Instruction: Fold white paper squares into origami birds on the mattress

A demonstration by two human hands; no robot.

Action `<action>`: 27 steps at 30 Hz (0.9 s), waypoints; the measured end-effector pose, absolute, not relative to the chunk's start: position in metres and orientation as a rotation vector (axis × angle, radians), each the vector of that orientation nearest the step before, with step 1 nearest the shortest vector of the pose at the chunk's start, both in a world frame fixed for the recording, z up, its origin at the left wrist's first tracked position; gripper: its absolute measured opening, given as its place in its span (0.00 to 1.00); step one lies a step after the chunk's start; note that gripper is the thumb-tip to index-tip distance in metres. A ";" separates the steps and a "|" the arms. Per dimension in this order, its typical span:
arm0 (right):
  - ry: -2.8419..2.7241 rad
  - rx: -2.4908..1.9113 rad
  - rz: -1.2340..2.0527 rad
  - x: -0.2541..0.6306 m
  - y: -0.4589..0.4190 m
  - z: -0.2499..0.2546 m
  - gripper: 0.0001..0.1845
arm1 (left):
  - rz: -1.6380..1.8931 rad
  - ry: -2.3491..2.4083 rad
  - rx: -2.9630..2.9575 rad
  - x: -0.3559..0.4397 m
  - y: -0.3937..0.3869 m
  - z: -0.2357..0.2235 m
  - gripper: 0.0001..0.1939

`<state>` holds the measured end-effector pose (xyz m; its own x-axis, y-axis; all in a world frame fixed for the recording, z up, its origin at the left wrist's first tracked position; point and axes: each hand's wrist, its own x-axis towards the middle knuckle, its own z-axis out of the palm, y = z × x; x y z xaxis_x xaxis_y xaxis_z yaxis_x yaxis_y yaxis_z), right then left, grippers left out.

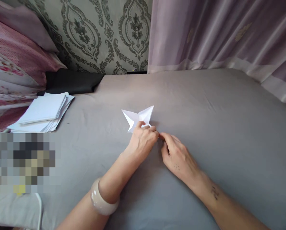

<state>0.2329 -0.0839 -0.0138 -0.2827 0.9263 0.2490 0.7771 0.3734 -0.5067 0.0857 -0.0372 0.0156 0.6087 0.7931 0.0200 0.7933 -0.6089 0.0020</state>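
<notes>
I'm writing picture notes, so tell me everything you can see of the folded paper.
The folded paper is plain white and looks thin and crisp, with creases and lightly shaded faces. Two pointed flaps spread up and outward with a notch between them; a smaller point shows at lower left. It sits on the grey cloth. The left hand lies over its near part, hiding it. The right hand is close by at lower right; whether it touches the paper is unclear.

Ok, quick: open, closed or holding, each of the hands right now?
Left hand: curled over the folded white paper; whether it grips cannot be told.
Right hand: partly closed beside the left; any hold cannot be told.
</notes>
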 end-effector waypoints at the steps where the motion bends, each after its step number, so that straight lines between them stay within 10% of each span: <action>1: -2.191 -1.493 0.363 0.232 -0.085 -0.012 0.19 | -0.026 -1.384 -2.811 0.086 -0.037 0.016 0.12; 27: -2.432 -1.581 0.174 0.220 -0.096 -0.003 0.19 | -0.543 -1.624 -2.581 0.027 -0.039 0.007 0.10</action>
